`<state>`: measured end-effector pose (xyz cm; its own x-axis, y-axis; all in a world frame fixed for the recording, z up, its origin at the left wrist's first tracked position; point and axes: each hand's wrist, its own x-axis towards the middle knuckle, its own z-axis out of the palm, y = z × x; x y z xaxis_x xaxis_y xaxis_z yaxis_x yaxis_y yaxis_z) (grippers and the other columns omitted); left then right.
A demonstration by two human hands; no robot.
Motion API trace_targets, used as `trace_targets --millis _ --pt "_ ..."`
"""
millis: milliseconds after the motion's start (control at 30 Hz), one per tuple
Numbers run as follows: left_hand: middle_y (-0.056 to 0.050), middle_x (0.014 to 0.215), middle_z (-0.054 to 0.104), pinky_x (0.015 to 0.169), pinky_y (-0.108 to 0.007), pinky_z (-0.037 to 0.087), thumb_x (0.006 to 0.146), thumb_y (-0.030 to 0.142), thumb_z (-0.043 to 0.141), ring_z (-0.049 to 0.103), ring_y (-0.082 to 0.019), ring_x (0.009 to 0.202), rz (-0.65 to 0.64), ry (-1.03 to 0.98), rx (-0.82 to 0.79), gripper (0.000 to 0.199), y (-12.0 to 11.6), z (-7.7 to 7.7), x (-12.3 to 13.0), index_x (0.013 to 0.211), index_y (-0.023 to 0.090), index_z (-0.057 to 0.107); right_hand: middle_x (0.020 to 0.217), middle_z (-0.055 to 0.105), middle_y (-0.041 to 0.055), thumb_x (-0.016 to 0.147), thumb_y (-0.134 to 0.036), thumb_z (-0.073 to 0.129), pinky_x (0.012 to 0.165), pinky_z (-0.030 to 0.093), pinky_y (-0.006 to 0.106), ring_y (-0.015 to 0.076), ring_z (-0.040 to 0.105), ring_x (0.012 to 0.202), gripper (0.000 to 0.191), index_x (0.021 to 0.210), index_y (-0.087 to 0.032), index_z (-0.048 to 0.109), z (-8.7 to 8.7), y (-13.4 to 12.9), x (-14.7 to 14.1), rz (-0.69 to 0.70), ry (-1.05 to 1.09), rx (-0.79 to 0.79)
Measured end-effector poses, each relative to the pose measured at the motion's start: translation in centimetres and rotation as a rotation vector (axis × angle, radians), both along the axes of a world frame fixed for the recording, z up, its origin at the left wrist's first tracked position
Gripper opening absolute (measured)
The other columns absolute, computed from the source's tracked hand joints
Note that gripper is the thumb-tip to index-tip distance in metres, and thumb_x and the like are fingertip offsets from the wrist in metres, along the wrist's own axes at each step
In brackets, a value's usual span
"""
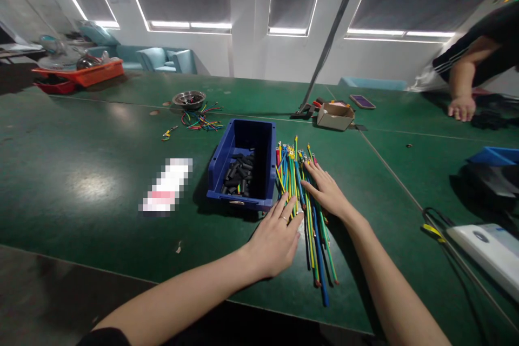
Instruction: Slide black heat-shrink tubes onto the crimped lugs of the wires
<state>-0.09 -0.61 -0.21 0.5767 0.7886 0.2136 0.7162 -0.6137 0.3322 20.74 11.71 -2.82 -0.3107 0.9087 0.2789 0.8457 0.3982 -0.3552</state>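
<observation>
A loose bundle of wires [318, 248] in blue, green, yellow and red lies lengthwise on the green table, with metal lugs at the far ends. My left hand [276, 235] rests at the bundle's left side, its fingers stretched over the wires. On the other side my right hand [327, 189] lies with fingers extended, the fingertips touching the wires near the lugs. Neither hand is closed round anything. Just left of the wires stands a blue plastic bin [241, 203] holding many short black sleeves [239, 173].
Behind the bin are a metal bowl [189, 99] and thin coloured wires [200, 120]. A cardboard box [335, 115] and a phone [362, 101] lie at the back. At right sits a white device [486, 254] with a cable. A co-worker's hand [462, 108] rests on the far right.
</observation>
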Motion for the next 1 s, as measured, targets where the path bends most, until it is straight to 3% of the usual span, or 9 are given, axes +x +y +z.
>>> trace_targets --millis 200,367,600,1000 --pt "-0.015 0.158 0.02 0.12 -0.045 0.023 0.097 0.024 0.041 -0.001 -0.028 0.148 0.009 -0.001 -0.015 0.049 0.1 -0.2 0.0 0.143 0.011 0.035 0.132 0.052 0.0101 0.091 -0.04 0.056 0.094 0.047 0.048 0.0235 0.055 0.113 0.041 0.127 -0.02 0.052 -0.2 0.0 0.1 0.011 0.02 0.017" --pt "-0.019 0.159 0.011 0.12 -0.044 0.024 0.094 0.024 0.045 0.001 -0.028 0.148 0.054 -0.002 -0.02 0.063 0.2 -0.3 0.1 0.148 0.003 0.021 0.13 0.053 0.0099 0.091 -0.04 0.056 0.092 0.048 0.047 0.023 0.056 0.112 0.041 0.126 -0.019 0.053 -0.6 0.3 0.2 0.007 0.052 0.085" --pt "-0.018 0.159 0.016 0.117 -0.047 0.03 0.095 0.026 0.045 0.007 -0.03 0.148 0.06 -0.004 -0.022 0.057 0.2 -0.1 0.2 0.147 0.009 0.029 0.126 0.056 0.0092 0.092 -0.038 0.055 0.089 0.05 0.044 0.0208 0.058 0.107 0.036 0.123 -0.02 0.055 -1.7 1.5 1.1 -0.107 0.099 0.198" --pt "-0.016 0.156 0.026 0.116 -0.048 0.031 0.097 0.027 0.041 0.006 -0.03 0.148 0.051 -0.016 -0.007 0.045 0.0 0.1 0.2 0.14 0.013 0.04 0.127 0.055 0.0092 0.092 -0.038 0.055 0.09 0.05 0.044 0.0211 0.058 0.108 0.036 0.123 -0.02 0.055 -2.1 1.7 1.6 -0.034 0.092 0.213"
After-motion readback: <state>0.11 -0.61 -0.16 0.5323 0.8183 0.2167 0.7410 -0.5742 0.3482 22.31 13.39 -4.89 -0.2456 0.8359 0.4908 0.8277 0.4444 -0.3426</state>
